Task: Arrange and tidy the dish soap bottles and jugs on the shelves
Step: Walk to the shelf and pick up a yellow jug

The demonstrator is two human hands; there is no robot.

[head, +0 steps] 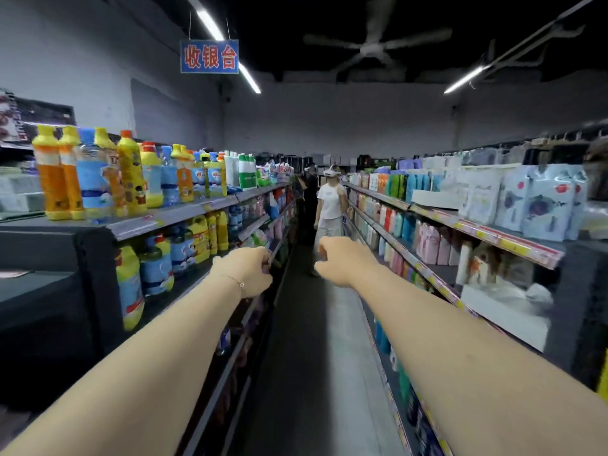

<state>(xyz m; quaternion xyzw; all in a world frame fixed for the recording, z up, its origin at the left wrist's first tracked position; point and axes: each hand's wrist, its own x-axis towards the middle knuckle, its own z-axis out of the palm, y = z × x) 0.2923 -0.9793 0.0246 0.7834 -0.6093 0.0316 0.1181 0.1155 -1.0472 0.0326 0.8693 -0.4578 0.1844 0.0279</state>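
Observation:
Yellow, orange and blue dish soap bottles [98, 172] stand in a crowded row on the top shelf [184, 212] at my left. Below them, yellow and blue jugs [164, 258] fill the second shelf. Both my arms stretch forward down the aisle. My left hand [245, 271] hovers by the left shelf's front edge, fingers curled, nothing visible in it. My right hand [343, 261] hangs over the aisle floor with fingers curled loosely and holds nothing. Neither hand touches a bottle.
A narrow aisle floor [316, 357] runs ahead between two shelf units. The right shelves [477, 232] hold refill pouches and pastel bottles. Two people [330, 205] stand further down the aisle. A blue sign [209, 56] hangs overhead.

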